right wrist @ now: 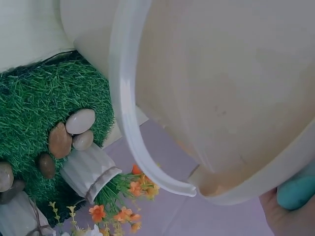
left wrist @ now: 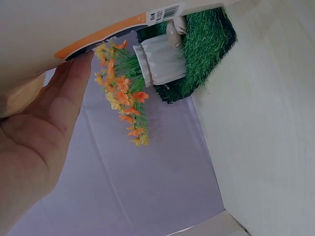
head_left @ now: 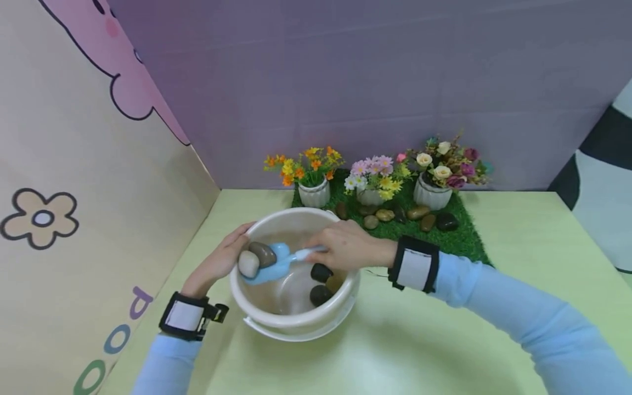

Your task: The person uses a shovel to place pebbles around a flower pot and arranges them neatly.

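Observation:
My left hand (head_left: 224, 258) grips the rim of a white bucket (head_left: 291, 319) at its left side. In the left wrist view, that hand's fingers (left wrist: 66, 98) lie along the bucket's outer wall. My right hand (head_left: 345, 244) reaches over the far right rim and holds the handle of a light blue toy shovel (head_left: 266, 274) inside the bucket. On the shovel's blade, near the left wall, lie a grey-brown stone (head_left: 262, 254) and a pale stone (head_left: 248, 264). Black stones (head_left: 321, 295) and a brown stone (head_left: 334, 283) sit at the bucket's right inner side.
Behind the bucket, an artificial grass mat (head_left: 456, 219) bears three potted flower plants, including an orange-flowered one (head_left: 314, 195), and several stones (head_left: 385, 214). The bucket's bail handle (head_left: 301, 336) hangs down at the front. A patterned wall (head_left: 99, 181) borders the pale table (head_left: 419, 340) on the left.

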The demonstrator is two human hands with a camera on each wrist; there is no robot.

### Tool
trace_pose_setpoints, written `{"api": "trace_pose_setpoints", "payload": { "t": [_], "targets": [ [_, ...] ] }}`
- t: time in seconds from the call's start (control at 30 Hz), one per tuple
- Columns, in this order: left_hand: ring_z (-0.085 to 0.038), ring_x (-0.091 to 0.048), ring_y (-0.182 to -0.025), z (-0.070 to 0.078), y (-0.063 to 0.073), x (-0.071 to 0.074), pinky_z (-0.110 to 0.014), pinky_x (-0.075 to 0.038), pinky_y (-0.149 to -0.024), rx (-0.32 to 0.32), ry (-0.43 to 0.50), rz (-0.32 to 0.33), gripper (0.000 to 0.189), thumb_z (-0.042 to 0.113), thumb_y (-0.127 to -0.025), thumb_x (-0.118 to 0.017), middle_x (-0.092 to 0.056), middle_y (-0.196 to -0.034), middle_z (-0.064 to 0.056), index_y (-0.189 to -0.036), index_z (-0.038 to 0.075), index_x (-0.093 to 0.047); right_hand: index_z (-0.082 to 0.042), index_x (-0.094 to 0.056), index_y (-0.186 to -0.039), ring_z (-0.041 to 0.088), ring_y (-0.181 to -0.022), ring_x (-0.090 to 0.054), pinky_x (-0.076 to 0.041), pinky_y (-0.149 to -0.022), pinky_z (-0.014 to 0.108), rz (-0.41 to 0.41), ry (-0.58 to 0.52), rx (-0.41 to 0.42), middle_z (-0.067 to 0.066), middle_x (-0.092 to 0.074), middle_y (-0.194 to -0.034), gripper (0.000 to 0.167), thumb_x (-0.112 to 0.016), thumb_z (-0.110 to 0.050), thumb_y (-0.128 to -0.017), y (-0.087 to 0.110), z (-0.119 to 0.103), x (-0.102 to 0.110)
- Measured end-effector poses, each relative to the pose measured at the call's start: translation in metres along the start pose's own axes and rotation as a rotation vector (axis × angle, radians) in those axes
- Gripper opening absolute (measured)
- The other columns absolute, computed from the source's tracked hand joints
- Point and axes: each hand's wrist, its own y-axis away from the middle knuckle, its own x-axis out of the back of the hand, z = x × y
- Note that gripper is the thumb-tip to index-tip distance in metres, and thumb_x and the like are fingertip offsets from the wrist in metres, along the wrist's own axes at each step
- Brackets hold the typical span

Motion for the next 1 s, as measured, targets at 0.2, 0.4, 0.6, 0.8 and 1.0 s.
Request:
{"api": "trace_pose_setpoints", "payload": {
  "t": [0.2,0.4,0.6,0.8,1.0],
  "targets": [
    [-0.031,-0.046,-0.110,0.000,0.000,0.000,-0.036,-0.041,-0.094,0.007,-0.004,0.001,0.042,0.010,-0.098,-0.023,-0.047,-0.125,-0.026,-0.135,-0.004,-0.036,-0.021,-0.069,-0.109,0.004,-0.047,-0.039,-0.028,-0.041,0.017,-0.017,-0.053,-0.045,-0.010,-0.060,-0.068,0.024,-0.060,-0.030,-0.088,0.004,0.003,0.006],
    [-0.033,-0.044,-0.111,0.000,0.001,0.000,-0.041,-0.038,-0.097,-0.007,-0.006,0.010,0.042,0.010,-0.098,-0.023,-0.047,-0.124,-0.028,-0.135,-0.006,-0.036,-0.020,-0.069,-0.109,0.004,-0.048,-0.039,-0.029,-0.041,0.016,-0.016,-0.052,-0.037,-0.009,-0.059,-0.066,0.025,-0.060,-0.031,-0.088,0.005,0.001,0.007],
    [-0.031,-0.046,-0.111,-0.001,0.001,0.001,-0.038,-0.041,-0.095,-0.002,-0.006,0.000,0.042,0.010,-0.098,-0.023,-0.046,-0.126,-0.028,-0.135,-0.006,-0.035,-0.020,-0.068,-0.109,0.004,-0.046,-0.034,-0.025,-0.040,0.016,-0.011,-0.057,-0.040,-0.008,-0.052,-0.060,0.026,-0.059,-0.031,-0.088,0.012,-0.001,0.012],
    [-0.017,-0.057,-0.092,-0.001,0.001,0.003,-0.029,-0.055,-0.072,0.008,0.027,-0.017,0.042,0.011,-0.099,-0.022,-0.046,-0.122,-0.031,-0.136,-0.006,-0.032,-0.020,-0.068,-0.110,0.004,-0.045,-0.032,-0.023,-0.040,0.016,0.016,-0.026,-0.062,-0.009,-0.050,-0.059,0.026,-0.059,-0.032,-0.089,0.022,-0.001,0.020],
    [-0.034,-0.060,-0.097,0.000,0.003,0.002,-0.035,-0.057,-0.074,0.003,0.045,-0.023,0.042,0.011,-0.099,-0.022,-0.045,-0.123,-0.034,-0.136,-0.008,-0.030,-0.017,-0.065,-0.115,0.006,-0.043,-0.027,-0.020,-0.040,0.017,0.006,-0.030,-0.128,-0.007,-0.051,-0.058,0.031,-0.059,-0.031,-0.088,0.030,0.000,0.025]
  ]
}}
